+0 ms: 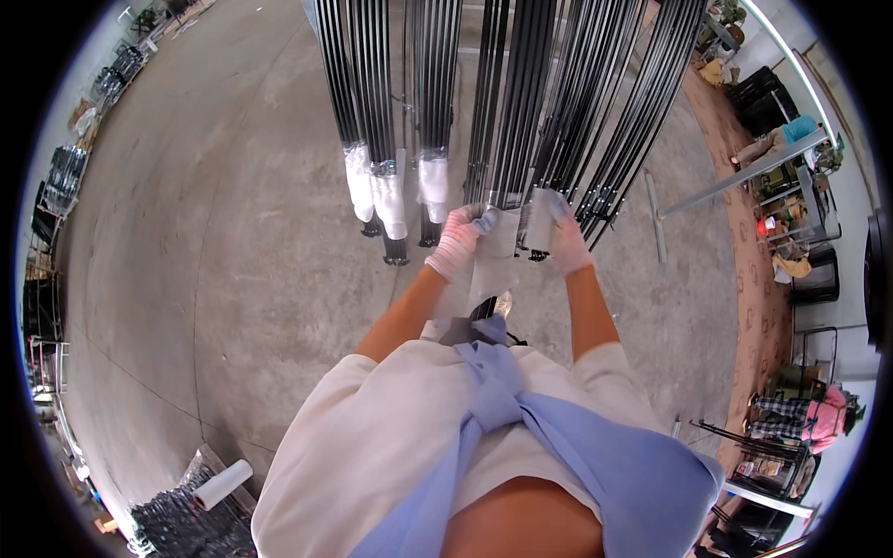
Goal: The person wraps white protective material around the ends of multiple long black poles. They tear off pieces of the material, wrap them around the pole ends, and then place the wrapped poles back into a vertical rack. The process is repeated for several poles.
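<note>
Your grip is closed on both sides: your left hand (458, 240), in a white and pink glove, pinches the upper edge of a pale plastic sheet (493, 265) near the middle of the frame, and your right hand (566, 232), in a white glove, is wrapped around a grey roll of film (538, 221) just beside it. The sheet hangs down from the roll between your two hands.

Largest in the picture is the concrete floor (233, 232), which fills the left and centre of the frame. Above your hands, in the upper centre, hang many long black rods in bundles (521, 93). The roll touches the lower ends of the bundle in the middle. To the left of your hands, three bundles have their lower ends already covered with white wrapping (391, 200).

At the right of the frame a brown strip of floor covering (758, 279) runs along the wall, with racks and clutter beside it. At the lower left lies a small white roll (223, 484), next to a heap of dark parts.
</note>
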Demonstrator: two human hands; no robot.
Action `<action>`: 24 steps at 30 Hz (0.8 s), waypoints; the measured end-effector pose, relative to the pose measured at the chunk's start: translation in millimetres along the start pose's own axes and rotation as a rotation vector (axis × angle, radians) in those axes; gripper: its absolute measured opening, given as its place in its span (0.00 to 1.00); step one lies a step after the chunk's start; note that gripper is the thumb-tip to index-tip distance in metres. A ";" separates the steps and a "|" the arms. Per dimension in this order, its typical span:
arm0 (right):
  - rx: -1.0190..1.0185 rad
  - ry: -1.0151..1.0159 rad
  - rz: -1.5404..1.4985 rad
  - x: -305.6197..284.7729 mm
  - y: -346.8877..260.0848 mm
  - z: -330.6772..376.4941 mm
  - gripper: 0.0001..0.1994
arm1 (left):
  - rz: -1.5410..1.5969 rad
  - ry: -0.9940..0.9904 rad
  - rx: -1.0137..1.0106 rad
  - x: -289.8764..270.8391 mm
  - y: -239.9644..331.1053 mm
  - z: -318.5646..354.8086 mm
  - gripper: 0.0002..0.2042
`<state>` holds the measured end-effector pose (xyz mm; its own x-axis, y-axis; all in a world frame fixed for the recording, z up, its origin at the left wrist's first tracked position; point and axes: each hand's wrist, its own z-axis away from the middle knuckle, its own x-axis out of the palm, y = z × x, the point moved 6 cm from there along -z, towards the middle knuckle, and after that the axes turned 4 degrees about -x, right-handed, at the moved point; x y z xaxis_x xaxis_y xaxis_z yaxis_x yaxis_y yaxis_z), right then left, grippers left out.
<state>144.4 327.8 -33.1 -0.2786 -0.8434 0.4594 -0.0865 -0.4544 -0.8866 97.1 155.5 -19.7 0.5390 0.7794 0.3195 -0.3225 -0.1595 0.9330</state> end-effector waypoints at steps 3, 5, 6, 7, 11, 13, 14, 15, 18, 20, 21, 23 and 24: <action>-0.570 -0.254 0.645 49.4 8.5 -26.7 0.10 | 0.094 -0.054 0.038 4.8 3.6 -1.3 0.07; -0.003 -0.288 0.147 49.0 46.4 -54.3 0.12 | 0.204 -0.041 0.023 0.2 3.0 -1.4 0.09; 0.061 -0.329 0.137 53.3 54.1 -55.2 0.13 | 0.258 -0.030 0.018 -3.6 2.7 -0.8 0.10; 0.123 -0.371 0.134 56.6 59.7 -57.2 0.14 | 0.205 0.088 0.028 -11.9 -2.9 -1.0 0.10; -0.117 -0.551 0.557 107.8 16.0 -29.4 0.19 | 0.021 0.375 0.096 -33.9 -14.9 8.2 0.14; -0.106 -0.563 0.445 106.9 21.8 -30.7 0.17 | 0.133 0.401 0.140 -35.1 -16.0 16.4 0.18; -0.071 -0.562 0.382 111.3 21.8 -28.4 0.17 | 0.259 0.449 0.122 -41.0 -26.7 18.3 0.23; -0.034 -0.562 0.322 115.0 21.0 -26.4 0.16 | 0.117 0.528 0.083 -49.2 -32.6 18.2 0.25; -0.392 -0.647 0.708 75.7 55.6 -33.1 0.12 | -0.381 0.703 -0.097 -45.7 -10.8 25.7 0.31; 0.116 -0.591 -0.011 84.8 67.2 -37.1 0.12 | -0.675 0.456 -0.133 -59.2 8.7 15.9 0.31; 0.370 -0.536 -0.366 95.9 69.6 -32.0 0.12 | -0.816 0.331 -0.150 -64.5 14.4 7.1 0.32; 0.179 -0.641 -0.090 113.4 45.5 -25.7 0.11 | 0.051 -0.102 -0.263 -50.4 -11.4 -14.4 0.31; 0.199 -0.457 -0.107 105.5 42.9 -27.6 0.10 | -0.052 -0.161 -0.150 -48.0 -9.5 -13.9 0.32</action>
<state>84.9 227.3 -24.1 0.1722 -0.8084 0.5629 0.1044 -0.5533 -0.8264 63.5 128.0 -46.1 0.6710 0.6756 0.3056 -0.3973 -0.0204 0.9175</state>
